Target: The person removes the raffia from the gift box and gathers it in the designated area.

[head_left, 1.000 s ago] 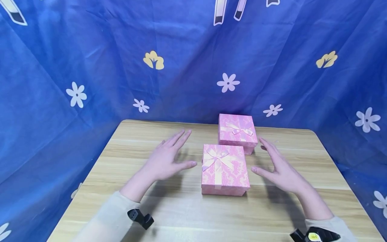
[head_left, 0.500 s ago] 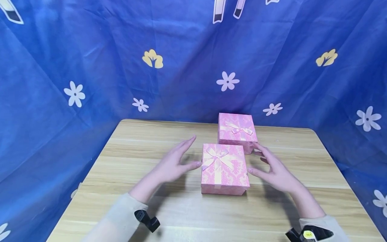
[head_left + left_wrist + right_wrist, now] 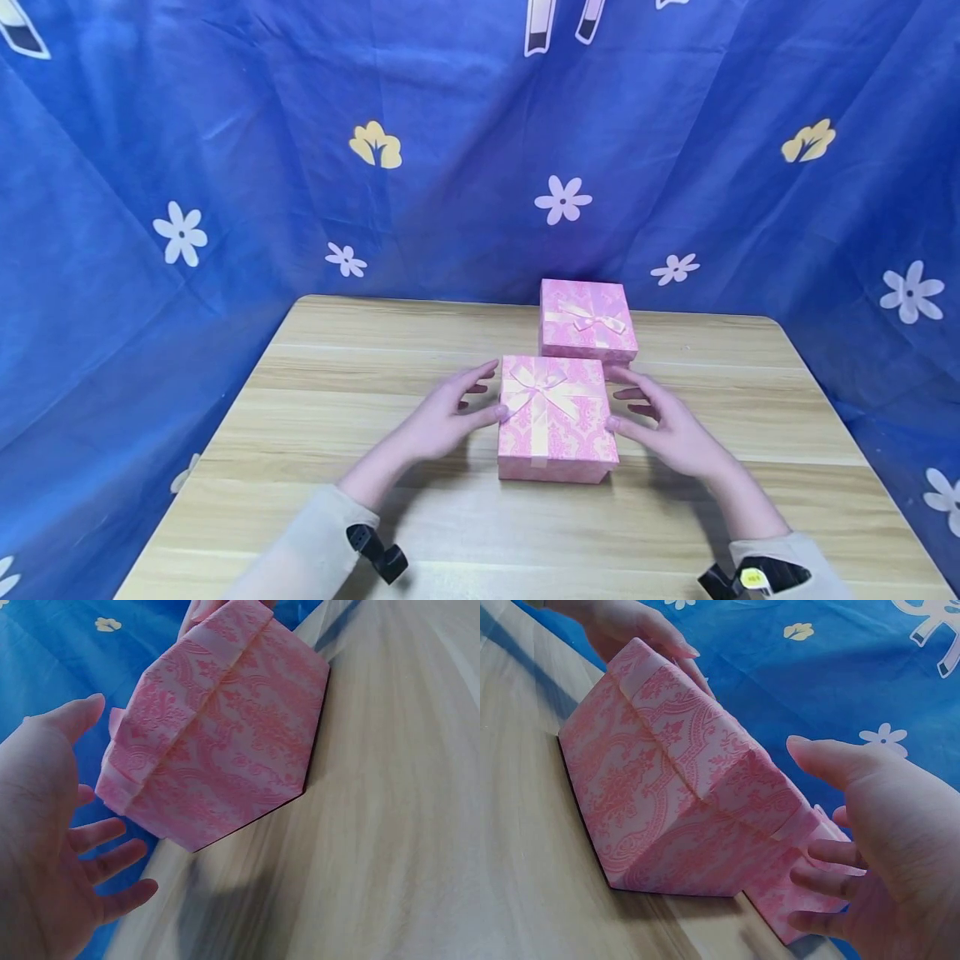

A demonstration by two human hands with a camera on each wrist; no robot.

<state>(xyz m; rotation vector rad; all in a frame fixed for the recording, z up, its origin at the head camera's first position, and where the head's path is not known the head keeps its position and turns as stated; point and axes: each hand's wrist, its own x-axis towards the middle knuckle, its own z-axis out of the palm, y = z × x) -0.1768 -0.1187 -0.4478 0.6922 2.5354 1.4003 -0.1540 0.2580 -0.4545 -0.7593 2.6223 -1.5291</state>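
Sleeves of off-white fabric (image 3: pixel 303 537) nearest, black wrist unit (image 3: pixel 390 564) on each. Left hand (image 3: pixel 435 427) and right hand (image 3: pixel 678 437) flank square pink patterned box (image 3: pixel 562 433) with pale ribbon bow (image 3: pixel 540 390), sitting on light wood-grain surface (image 3: pixel 555 542). Both grips wide, thumbs spread from fingers, nothing held. Thumb tips right by box's side edges; can't tell if touching. Second square pink ribboned box (image 3: pixel 573 300) just behind, offset right. Blue flower-printed fabric backdrop (image 3: pixel 450 92) beyond.
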